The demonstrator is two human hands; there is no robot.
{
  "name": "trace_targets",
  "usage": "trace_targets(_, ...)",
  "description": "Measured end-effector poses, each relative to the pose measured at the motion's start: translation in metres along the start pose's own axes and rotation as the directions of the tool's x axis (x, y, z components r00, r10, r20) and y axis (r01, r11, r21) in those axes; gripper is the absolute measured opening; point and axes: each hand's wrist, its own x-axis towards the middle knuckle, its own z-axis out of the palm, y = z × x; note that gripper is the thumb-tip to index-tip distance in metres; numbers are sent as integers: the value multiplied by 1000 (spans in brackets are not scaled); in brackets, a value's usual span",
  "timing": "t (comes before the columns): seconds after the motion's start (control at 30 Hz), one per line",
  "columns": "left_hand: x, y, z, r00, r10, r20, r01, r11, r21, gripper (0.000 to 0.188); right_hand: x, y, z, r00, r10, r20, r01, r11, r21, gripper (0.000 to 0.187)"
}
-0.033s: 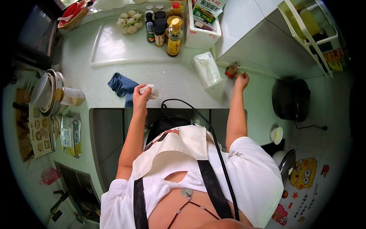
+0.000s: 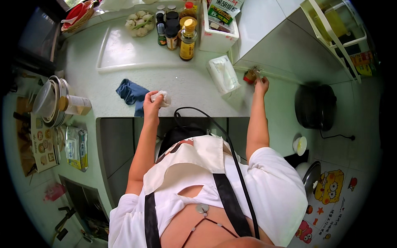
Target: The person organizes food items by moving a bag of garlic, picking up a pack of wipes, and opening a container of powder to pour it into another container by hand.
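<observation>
Nothing's really shifted, both hands parked: left hand [image 2: 151, 103] pinching crumpled white tissue [image 2: 166, 99], right hand [image 2: 261, 84] at the red-brown jar [image 2: 249, 77], 3 o'clock from the tissue pack [image 2: 224, 75], can't tell if gripping

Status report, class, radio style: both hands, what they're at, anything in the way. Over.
Left hand: gripping crumpled white wad. Right hand: at small red-brown container, grip unclear. White pack: left of container, not blocking right hand.

container [image 2: 249, 77] right of tissue pack [image 2: 223, 74] on counter [image 2: 194, 93], cloth [image 2: 131, 91] to their left, bottles [image 2: 187, 46] behind
</observation>
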Motion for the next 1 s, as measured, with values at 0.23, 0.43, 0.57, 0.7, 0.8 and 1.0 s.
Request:
trace_targets(0.23,1,-6,21,1000,-24,5,24,1000,9,32,8,-34,15,973,131,193,-124,991,-49,33)
trace_targets(0.43,-2,-4,23,1000,6,-12,-6,1000,6,32,-7,-50,5,939,-263,223,299,943,-147,15)
trace_targets(0.57,2,-1,4,1000,4,-9,-4,1000,15,33,-53,-112,3,839,-469,275,520,840,-154,11)
trace_targets(0.7,6,20,-15,1000,-4,4,4,998,61,33,-105,-163,29,784,-480,395,551,830,-86,11)
trace_targets(0.8,14,37,-30,1000,-14,5,14,996,85,32,-146,-179,63,740,-463,487,506,861,50,9)
trace_targets(1.0,31,55,-68,999,24,38,-26,998,58,31,-209,-147,144,799,-176,575,26,965,259,6)
